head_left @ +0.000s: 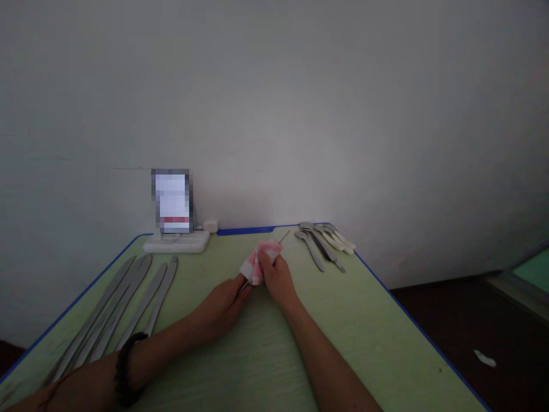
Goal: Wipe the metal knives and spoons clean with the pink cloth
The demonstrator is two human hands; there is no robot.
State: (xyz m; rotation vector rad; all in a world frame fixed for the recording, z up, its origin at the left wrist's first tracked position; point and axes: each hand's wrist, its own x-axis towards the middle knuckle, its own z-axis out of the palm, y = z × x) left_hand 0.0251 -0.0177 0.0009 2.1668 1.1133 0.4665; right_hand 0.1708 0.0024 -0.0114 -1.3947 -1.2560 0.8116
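My left hand (226, 300) is closed around the lower end of a thin metal piece of cutlery (285, 236). Its narrow far end sticks out past the cloth; the middle is covered, so I cannot tell its kind. A pink and white cloth (269, 248) is wrapped around that middle part, and my right hand (277, 277) pinches the cloth there. Both hands are close together above the table's middle. On the left, several table knives (139, 294) lie side by side, partly behind my left forearm. Several spoons (313, 246) lie in a pile at the far right.
A device with a lit, blurred screen (174, 200) stands on a white base (176, 242) at the back left, a white plug (210, 226) beside it. The green table (240, 366) has a blue edge and meets a grey wall. A white scrap (484, 358) lies on the dark floor.
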